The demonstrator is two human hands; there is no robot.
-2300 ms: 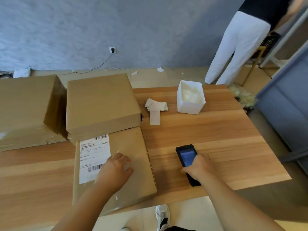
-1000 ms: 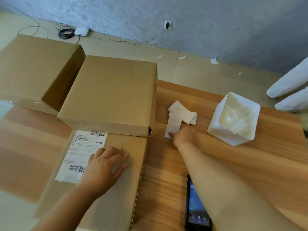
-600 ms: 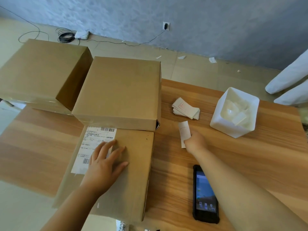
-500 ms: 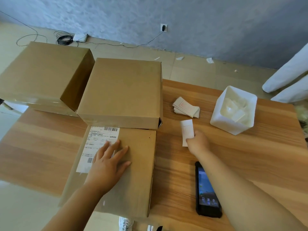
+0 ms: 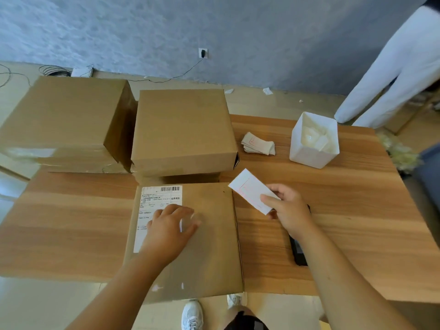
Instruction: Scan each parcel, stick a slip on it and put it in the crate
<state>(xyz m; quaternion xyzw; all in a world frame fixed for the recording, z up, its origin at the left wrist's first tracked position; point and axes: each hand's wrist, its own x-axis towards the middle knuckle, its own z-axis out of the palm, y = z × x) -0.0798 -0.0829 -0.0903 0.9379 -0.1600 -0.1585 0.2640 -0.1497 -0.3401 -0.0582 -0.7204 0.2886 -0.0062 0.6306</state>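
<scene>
A flat cardboard parcel (image 5: 209, 246) with a white shipping label (image 5: 154, 203) lies at the table's near edge. My left hand (image 5: 170, 231) rests flat on it, fingers spread over the label's lower part. My right hand (image 5: 289, 209) pinches a white slip (image 5: 250, 189) just right of the parcel's far right corner, held above the table. The black handheld scanner (image 5: 297, 253) lies on the table, mostly hidden under my right forearm. A small pile of slips (image 5: 258, 145) sits further back.
Two more cardboard boxes (image 5: 183, 129) (image 5: 64, 120) stand behind the parcel, the left one overhanging the wooden table (image 5: 345, 210). A white square tub (image 5: 314, 140) stands at the back right. A person in white trousers (image 5: 395, 65) stands beyond the table's far right corner.
My right hand put the scanner down, reached to the slip pile, took one slip and carried it back toward the parcel. My left hand stayed on the parcel.
</scene>
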